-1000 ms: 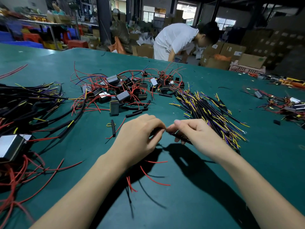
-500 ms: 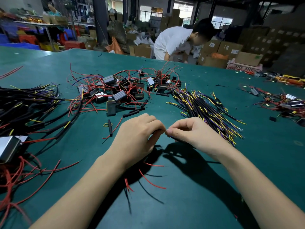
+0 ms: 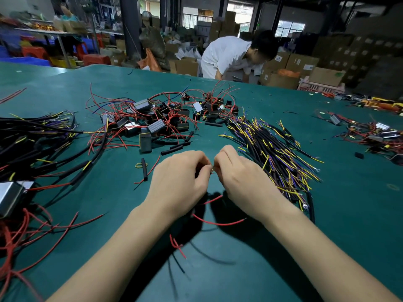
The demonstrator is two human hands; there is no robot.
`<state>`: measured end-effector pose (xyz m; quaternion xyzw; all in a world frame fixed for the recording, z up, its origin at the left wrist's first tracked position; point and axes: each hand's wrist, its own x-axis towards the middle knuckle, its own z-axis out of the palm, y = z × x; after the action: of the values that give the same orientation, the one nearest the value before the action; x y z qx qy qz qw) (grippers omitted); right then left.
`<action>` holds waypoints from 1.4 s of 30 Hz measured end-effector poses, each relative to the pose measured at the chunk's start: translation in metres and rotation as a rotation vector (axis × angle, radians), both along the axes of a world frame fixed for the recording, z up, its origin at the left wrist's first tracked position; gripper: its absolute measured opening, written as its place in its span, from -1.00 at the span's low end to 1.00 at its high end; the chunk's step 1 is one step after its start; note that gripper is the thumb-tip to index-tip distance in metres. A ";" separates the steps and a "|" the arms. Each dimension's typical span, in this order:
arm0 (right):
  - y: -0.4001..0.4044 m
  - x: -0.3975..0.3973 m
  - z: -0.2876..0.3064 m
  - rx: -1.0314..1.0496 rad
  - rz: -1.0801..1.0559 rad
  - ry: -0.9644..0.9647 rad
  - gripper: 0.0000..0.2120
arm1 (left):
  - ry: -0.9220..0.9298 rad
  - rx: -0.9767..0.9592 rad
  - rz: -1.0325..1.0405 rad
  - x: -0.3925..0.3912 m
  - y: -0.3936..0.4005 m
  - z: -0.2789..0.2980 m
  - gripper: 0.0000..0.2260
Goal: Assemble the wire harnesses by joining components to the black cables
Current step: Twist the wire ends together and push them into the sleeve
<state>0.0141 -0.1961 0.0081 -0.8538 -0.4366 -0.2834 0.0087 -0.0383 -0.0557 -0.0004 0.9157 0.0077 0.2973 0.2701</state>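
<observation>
Head view, items logged left to right. At nine o'clock a heap of thick black sheathed cables [image 3: 41, 147] with yellow and purple ends lies on the green felt-covered table [image 3: 353, 225]. Below it, at eight o'clock, a silver metal box [image 3: 9, 198] sits among loose red wires [image 3: 32, 227]. At eleven o'clock a pile of small grey and black component blocks with red leads [image 3: 161, 118] is spread out. Short black sleeve pieces [image 3: 175, 148] lie just beside it.

At centre, the left hand [image 3: 180, 182] has its fingers curled, pinching a small wire end that meets the right hand [image 3: 241, 179], whose fingers are likewise curled in a pinch. The fingertips of both hands nearly touch; the joined part is too small to identify. A thin red wire [image 3: 218, 222] trails beneath the hands.

At two o'clock, just beside the right hand, lies a bundle of thin black cables with yellow and purple tips [image 3: 277, 151]. At three o'clock, well apart, lies another cluster of red-wired parts [image 3: 373, 134]. Beyond the table's far edge, at twelve o'clock, a person in a white shirt [image 3: 226, 55] bends over cardboard boxes.
</observation>
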 end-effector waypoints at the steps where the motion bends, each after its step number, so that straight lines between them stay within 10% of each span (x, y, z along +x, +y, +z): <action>1: 0.003 -0.001 0.000 0.006 -0.012 -0.041 -0.76 | 0.027 -0.022 0.030 0.000 0.001 0.000 -0.93; 10: -0.005 0.011 -0.011 0.306 0.077 0.508 -0.95 | 0.093 0.073 -0.006 0.001 0.004 -0.007 -0.92; 27: 0.007 -0.001 -0.018 0.125 -0.044 0.284 -0.88 | 0.120 -0.299 -0.189 0.003 0.008 -0.005 -0.92; 42: -0.005 0.008 -0.009 0.713 0.036 1.236 -0.83 | 0.052 0.034 -0.174 -0.001 0.008 -0.006 -0.96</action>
<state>0.0225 -0.2008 -0.0007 -0.7960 -0.2466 0.1269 0.5381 -0.0392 -0.0472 -0.0064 0.9248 -0.0702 0.2490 0.2789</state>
